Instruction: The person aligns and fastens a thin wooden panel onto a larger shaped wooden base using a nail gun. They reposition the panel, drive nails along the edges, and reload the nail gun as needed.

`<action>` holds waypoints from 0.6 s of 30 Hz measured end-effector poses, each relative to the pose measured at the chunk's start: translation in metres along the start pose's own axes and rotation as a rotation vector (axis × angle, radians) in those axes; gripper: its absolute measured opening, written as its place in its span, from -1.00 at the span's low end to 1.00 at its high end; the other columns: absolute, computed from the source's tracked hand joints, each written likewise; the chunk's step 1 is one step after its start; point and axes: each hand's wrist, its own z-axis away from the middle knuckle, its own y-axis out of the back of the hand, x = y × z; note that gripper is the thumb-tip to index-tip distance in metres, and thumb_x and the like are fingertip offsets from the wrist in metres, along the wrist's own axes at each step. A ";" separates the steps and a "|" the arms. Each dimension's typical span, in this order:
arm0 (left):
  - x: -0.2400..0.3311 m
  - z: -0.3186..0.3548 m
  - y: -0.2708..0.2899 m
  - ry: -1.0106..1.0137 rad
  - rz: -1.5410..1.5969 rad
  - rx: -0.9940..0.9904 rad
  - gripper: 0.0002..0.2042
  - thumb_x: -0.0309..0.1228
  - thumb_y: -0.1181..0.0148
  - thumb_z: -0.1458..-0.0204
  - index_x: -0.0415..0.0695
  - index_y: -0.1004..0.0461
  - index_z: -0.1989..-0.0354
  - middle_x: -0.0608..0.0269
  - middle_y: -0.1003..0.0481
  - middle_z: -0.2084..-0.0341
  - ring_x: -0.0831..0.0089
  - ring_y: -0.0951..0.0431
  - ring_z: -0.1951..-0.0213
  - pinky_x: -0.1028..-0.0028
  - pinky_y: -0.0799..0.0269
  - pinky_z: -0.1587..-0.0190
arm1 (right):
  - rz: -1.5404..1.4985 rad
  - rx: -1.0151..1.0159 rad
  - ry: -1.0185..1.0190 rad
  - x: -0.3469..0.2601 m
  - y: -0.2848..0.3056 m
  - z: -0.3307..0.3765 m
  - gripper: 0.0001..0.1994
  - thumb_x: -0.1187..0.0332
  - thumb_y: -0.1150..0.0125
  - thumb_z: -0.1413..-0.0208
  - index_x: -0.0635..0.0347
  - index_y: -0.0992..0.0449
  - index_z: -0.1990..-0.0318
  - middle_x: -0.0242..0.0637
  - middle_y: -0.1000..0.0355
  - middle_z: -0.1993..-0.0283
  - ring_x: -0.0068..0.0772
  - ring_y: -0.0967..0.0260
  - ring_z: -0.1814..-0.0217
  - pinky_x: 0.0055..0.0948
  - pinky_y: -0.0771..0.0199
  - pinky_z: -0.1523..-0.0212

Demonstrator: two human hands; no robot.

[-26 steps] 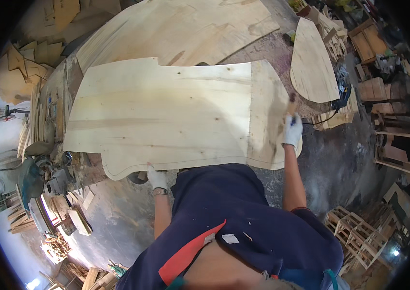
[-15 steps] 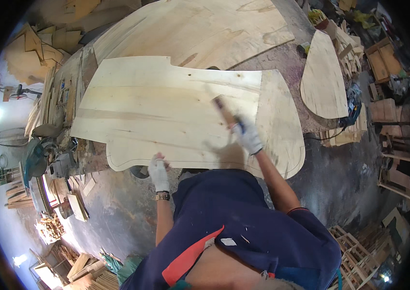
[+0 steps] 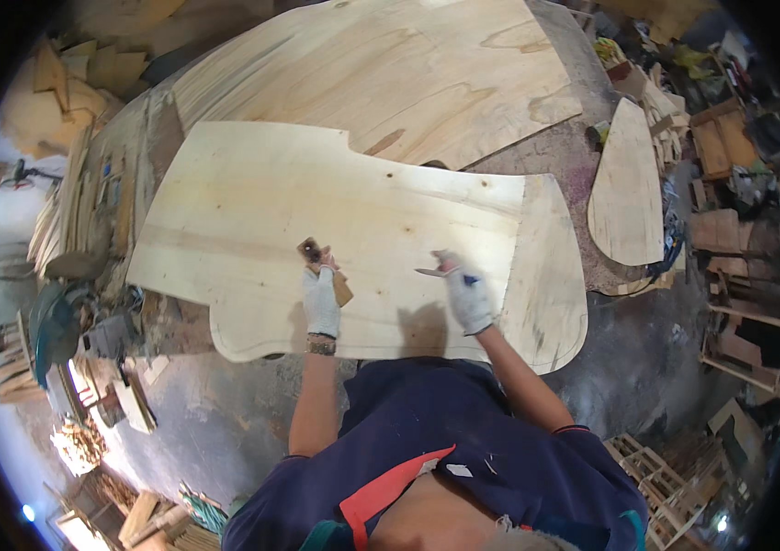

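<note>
Over the plywood panel (image 3: pixel 252 216), toward its near edge, a dark-ended wooden block (image 3: pixel 342 290) is grasped in the gloved left hand (image 3: pixel 321 303), its dark end beyond the fingers. Nearer the panel's right edge, a slim pointed object (image 3: pixel 428 272) is pinched by the gloved right hand (image 3: pixel 469 298), projecting leftward.
</note>
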 end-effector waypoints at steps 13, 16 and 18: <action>0.013 -0.115 -0.115 0.509 0.397 -0.223 -0.74 -0.22 -0.09 -0.36 -0.17 -0.37 0.01 0.02 -0.35 -0.17 -0.03 -0.46 -0.16 -0.06 -0.48 -0.18 | -0.707 0.603 -0.558 0.039 0.211 -0.328 -0.58 0.15 -0.04 -0.35 0.30 -0.32 -0.17 -0.02 -0.41 -0.15 0.01 -0.41 -0.14 0.02 -0.45 -0.17; 0.001 -0.123 -0.149 0.558 0.462 -0.169 -0.66 -0.20 -0.05 -0.37 -0.16 -0.35 -0.14 0.04 -0.32 -0.22 -0.05 -0.41 -0.23 -0.03 -0.44 -0.22 | -0.717 0.760 -0.700 0.027 0.203 -0.371 -0.49 0.14 -0.01 -0.38 0.38 -0.30 -0.29 0.02 -0.38 -0.29 0.07 -0.35 -0.34 0.07 -0.34 -0.36; -0.006 -0.131 -0.171 0.597 0.517 -0.132 -0.61 -0.20 -0.04 -0.37 -0.13 -0.30 -0.25 0.03 -0.29 -0.24 -0.08 -0.36 -0.26 -0.03 -0.40 -0.26 | -0.770 0.778 -0.772 0.024 0.199 -0.390 -0.50 0.16 0.02 -0.38 0.38 -0.31 -0.30 0.01 -0.37 -0.32 0.06 -0.32 -0.37 0.06 -0.31 -0.40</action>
